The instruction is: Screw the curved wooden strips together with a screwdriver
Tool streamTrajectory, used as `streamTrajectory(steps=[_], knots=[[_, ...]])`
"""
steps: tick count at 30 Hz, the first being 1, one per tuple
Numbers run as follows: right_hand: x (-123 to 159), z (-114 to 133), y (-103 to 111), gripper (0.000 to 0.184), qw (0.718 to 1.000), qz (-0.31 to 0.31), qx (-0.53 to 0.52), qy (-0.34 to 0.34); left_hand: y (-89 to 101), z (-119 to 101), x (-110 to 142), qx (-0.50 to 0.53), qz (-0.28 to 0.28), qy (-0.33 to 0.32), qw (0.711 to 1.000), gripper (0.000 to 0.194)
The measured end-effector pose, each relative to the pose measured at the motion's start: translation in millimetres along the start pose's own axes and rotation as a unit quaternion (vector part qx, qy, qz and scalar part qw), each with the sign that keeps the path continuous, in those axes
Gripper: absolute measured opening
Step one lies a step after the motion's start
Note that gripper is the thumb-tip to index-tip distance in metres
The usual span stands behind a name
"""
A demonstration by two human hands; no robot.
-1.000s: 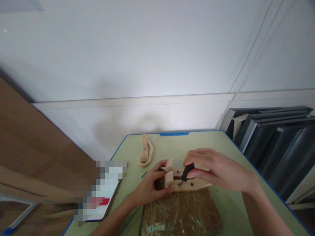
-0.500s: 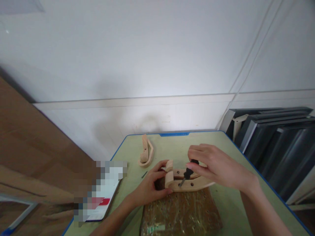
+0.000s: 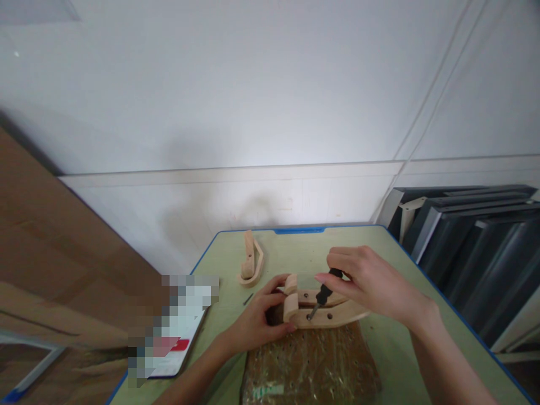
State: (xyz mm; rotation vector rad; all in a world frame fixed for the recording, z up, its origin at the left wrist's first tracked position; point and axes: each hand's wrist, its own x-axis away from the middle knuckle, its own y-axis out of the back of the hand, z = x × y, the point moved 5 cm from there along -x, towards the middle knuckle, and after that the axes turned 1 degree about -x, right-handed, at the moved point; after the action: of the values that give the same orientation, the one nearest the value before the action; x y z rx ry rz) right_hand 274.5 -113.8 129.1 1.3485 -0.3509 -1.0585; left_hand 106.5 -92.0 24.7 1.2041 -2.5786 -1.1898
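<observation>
My right hand (image 3: 367, 278) is closed round the black handle of a screwdriver (image 3: 325, 292). Its tip meets a hole near the left end of a pale wooden piece (image 3: 341, 316) with curved ends. Fingers and thumb of my left hand (image 3: 261, 315) grip the rounded left end of that wooden piece. Underneath lies a brown board wrapped in clear tape (image 3: 312, 365). A second, similar wooden part (image 3: 251, 261) rests farther back on the table. Just beyond my left hand is a small thin dark rod (image 3: 248, 299).
The green table (image 3: 291, 247) has a blue edge and stands against a white wall (image 3: 253, 112). A partly blurred phone-like device (image 3: 181, 332) lies at its left edge. Dark panels (image 3: 472, 247) lean at the right; brown cardboard (image 3: 63, 242) stands at the left.
My right hand has shifted slightly right, and its fingers have changed position on the screwdriver handle. The tip stays at the same hole. My left hand holds the wooden piece as before.
</observation>
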Motion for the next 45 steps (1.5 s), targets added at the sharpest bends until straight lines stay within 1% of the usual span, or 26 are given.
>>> streamTrajectory(steps=[4, 7, 10, 13, 17, 24, 27, 31, 33, 39, 45], knots=[[-0.5, 2.8, 0.8, 0.025, 0.999, 0.007, -0.046, 0.008, 0.0, 1.4, 0.5, -0.002, 0.000, 0.002, 1.000, 0.031], [0.9, 8.9, 1.8, 0.016, 0.991, 0.042, -0.117, 0.050, 0.0, 2.0, 0.3, -0.001, 0.001, -0.004, 1.000, 0.030], [4.2, 15.4, 5.7, 0.013, 0.973, 0.079, -0.192, 0.099, 0.4, 1.4, 0.2, 0.001, 0.004, -0.008, 1.000, 0.031], [7.9, 17.3, 9.8, 0.018, 0.959, 0.104, -0.233, 0.123, 0.9, 0.6, 0.8, 0.000, 0.004, -0.009, 1.000, 0.031], [11.5, 14.6, 11.7, 0.026, 0.954, 0.119, -0.244, 0.128, 1.2, 0.7, 1.7, -0.004, 0.005, -0.006, 1.000, 0.032], [11.5, 9.7, 10.7, 0.020, 0.964, 0.115, -0.210, 0.116, 0.7, 2.1, 1.7, -0.005, 0.006, -0.006, 1.000, 0.033], [11.3, 6.7, 10.3, 0.018, 0.973, 0.095, -0.179, 0.110, 0.4, 1.8, 1.4, -0.006, 0.008, -0.003, 1.000, 0.032], [11.8, 0.1, 10.4, 0.018, 0.988, 0.058, -0.121, 0.079, 0.9, -0.5, 1.1, -0.005, 0.008, -0.007, 1.000, 0.032], [11.9, -1.0, 9.5, 0.018, 0.991, 0.062, -0.099, 0.061, 1.0, -0.8, 0.9, -0.006, 0.007, -0.008, 1.000, 0.032], [9.7, -1.9, 4.1, 0.025, 0.993, 0.108, -0.045, 0.006, 0.5, 2.5, 0.8, -0.018, 0.005, 0.000, 1.000, 0.031], [7.1, -11.0, 1.6, 0.025, 0.997, 0.077, -0.002, -0.017, 0.2, 2.1, 1.3, -0.016, 0.003, -0.006, 1.000, 0.031]])
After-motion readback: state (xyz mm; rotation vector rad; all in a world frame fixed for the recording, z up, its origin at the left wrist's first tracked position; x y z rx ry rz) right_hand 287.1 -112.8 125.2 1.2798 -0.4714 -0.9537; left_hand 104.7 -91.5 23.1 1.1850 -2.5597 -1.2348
